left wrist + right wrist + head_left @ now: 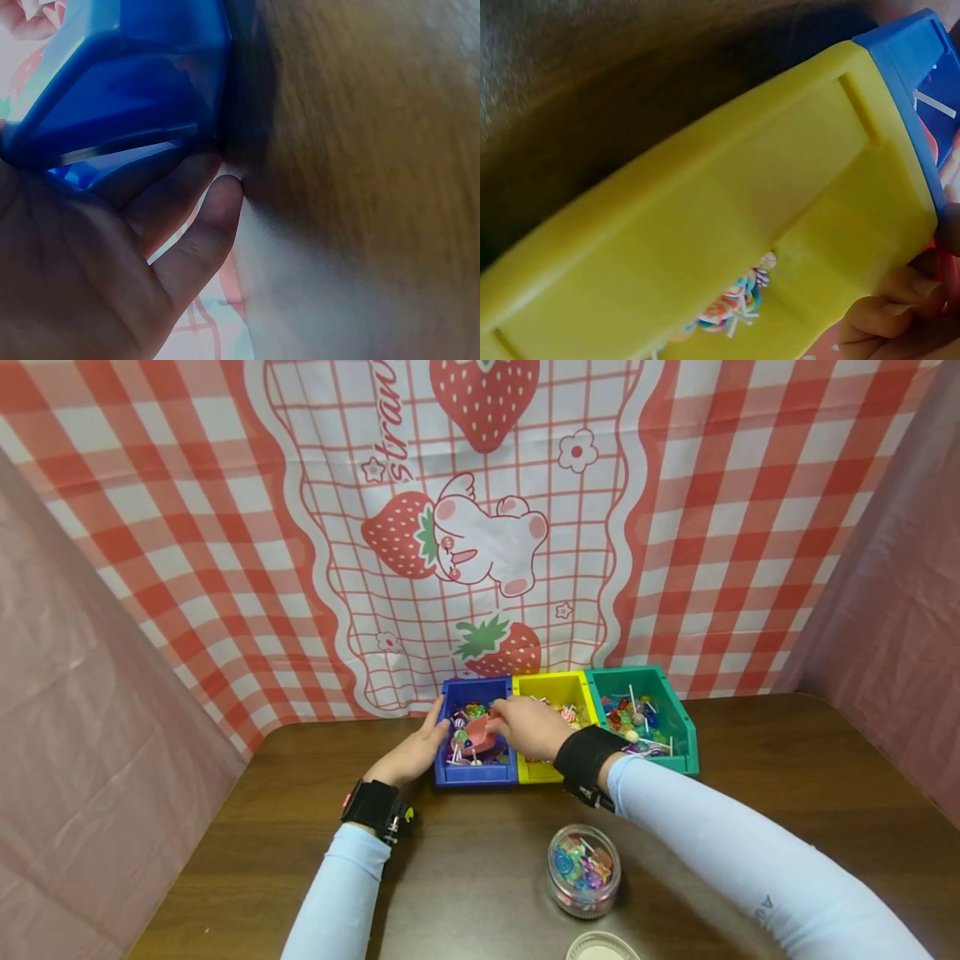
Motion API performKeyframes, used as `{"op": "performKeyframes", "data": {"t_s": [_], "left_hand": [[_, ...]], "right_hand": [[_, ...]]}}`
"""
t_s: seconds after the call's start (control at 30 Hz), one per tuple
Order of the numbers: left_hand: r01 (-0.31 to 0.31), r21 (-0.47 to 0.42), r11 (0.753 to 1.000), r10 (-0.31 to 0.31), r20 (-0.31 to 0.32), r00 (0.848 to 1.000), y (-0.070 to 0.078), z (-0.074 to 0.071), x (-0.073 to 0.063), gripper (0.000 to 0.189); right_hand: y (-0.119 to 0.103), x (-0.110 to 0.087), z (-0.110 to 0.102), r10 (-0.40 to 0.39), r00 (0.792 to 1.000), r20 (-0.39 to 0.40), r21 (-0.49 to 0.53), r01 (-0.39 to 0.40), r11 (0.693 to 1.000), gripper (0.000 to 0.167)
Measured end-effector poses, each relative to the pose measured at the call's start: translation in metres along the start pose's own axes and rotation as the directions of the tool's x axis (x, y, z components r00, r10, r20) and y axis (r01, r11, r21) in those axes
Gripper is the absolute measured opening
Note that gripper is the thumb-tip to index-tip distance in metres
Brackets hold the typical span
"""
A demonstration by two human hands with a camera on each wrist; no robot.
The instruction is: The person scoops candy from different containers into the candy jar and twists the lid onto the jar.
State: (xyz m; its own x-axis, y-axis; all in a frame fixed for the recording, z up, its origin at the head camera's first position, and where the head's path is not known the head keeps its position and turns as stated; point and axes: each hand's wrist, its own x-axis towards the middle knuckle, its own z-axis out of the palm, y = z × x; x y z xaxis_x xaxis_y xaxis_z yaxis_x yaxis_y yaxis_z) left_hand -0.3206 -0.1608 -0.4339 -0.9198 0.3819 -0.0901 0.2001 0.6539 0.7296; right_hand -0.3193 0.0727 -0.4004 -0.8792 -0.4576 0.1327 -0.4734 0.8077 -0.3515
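My left hand (412, 752) holds the left wall of the blue bin (480, 775), with the thumb at the rim and the other fingers along the outside. In the left wrist view the fingers (217, 202) reach down beside the bin near the table. My right hand (531, 727) pinches a pink scoop (480, 735) by its handle, over the yellow bin's left edge. The scoop lies tilted inside the blue bin among small colourful candy-like pieces (459, 739), some with white sticks. The right fingers partly hide its handle.
A yellow bin (551, 683) and a green bin (684, 743), both with candy-like pieces, adjoin to the right. A clear jar (583, 870) of colourful pieces stands in front, with a whitish round lid (602, 948) nearer me. A checked cloth (487, 527) hangs behind.
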Motion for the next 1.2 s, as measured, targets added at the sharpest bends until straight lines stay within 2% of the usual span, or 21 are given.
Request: {"op": "performKeyframes", "data": {"t_s": [0.13, 0.23, 0.43, 0.67, 0.8, 0.97, 1.1, 1.2], "left_hand": [[-0.003, -0.008, 1.000, 0.003, -0.001, 1.000, 0.000, 0.000, 0.000, 0.061], [0.001, -0.012, 1.000, -0.001, 0.004, 1.000, 0.000, -0.001, 0.001, 0.061], [0.011, -0.001, 1.000, -0.011, 0.003, 1.000, -0.001, -0.002, 0.000, 0.061], [0.012, 0.000, 1.000, -0.012, 0.003, 1.000, -0.002, 0.000, 0.002, 0.061], [0.001, -0.008, 1.000, -0.001, 0.003, 1.000, -0.001, 0.000, 0.003, 0.061], [-0.029, -0.028, 0.999, 0.029, -0.003, 1.000, -0.001, 0.000, 0.004, 0.061], [-0.016, -0.020, 1.000, 0.016, 0.001, 1.000, -0.001, 0.001, 0.003, 0.061], [-0.008, -0.027, 1.000, 0.008, 0.004, 1.000, 0.000, 0.001, 0.002, 0.061]], "right_hand": [[0.004, -0.003, -0.001, 0.017, 1.000, -0.002, 0.104, -0.017, 0.994, 0.024], [0.008, -0.005, -0.003, -0.005, 1.000, -0.005, 0.125, 0.005, 0.992, 0.025], [0.009, -0.005, -0.001, -0.094, 0.995, -0.046, 0.061, 0.096, 0.993, 0.029], [0.006, -0.007, 0.000, -0.116, 0.992, -0.041, -0.018, 0.116, 0.993, 0.029], [0.005, -0.011, -0.005, -0.110, 0.993, -0.046, -0.020, 0.109, 0.994, 0.028], [0.001, -0.012, -0.006, -0.166, 0.984, -0.060, -0.038, 0.164, 0.986, 0.024], [-0.001, -0.010, -0.001, -0.210, 0.975, -0.067, -0.037, 0.208, 0.977, 0.020], [0.000, -0.009, 0.004, -0.204, 0.976, -0.079, 0.004, 0.205, 0.979, 0.020]]}}
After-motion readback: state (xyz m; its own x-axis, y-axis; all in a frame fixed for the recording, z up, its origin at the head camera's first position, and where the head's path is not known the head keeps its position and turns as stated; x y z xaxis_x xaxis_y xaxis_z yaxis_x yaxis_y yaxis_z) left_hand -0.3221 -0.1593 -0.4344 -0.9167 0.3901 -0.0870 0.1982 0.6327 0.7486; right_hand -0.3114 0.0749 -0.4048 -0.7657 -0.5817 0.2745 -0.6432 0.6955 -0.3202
